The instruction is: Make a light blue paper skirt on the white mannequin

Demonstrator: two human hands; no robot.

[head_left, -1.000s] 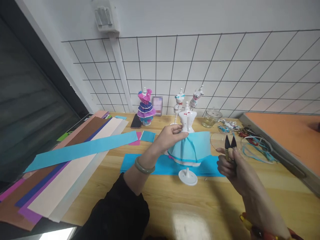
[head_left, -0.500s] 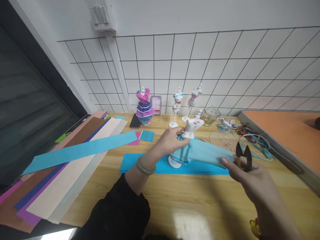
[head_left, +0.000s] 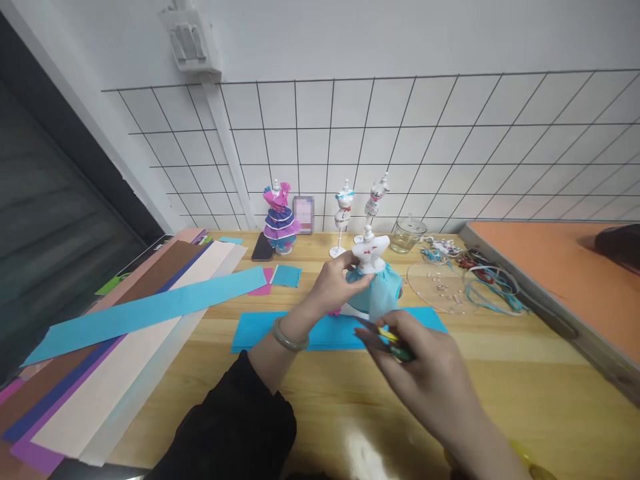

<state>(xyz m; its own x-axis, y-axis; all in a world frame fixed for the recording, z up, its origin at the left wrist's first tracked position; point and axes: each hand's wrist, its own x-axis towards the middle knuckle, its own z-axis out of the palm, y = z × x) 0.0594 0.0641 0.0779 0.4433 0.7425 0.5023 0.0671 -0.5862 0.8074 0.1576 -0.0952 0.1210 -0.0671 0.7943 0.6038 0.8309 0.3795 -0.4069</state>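
Swung inward since the earlier view, our right grip [head_left: 423, 373], clasping the snips [head_left: 387, 335], now has the blue skirt [head_left: 384, 293] just beyond it, hanging closer round the white mannequin [head_left: 370, 253] our left grip [head_left: 334, 283] clamps at the waist, so the wrapping seems further along.

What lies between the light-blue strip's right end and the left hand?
Head view: flat pink piece, small flat blue rectangle, then bare wooden tabletop before the left hand.

The mannequin [head_left: 371, 252] looks glossy plastic, the skirt [head_left: 384, 299] matt, papery.
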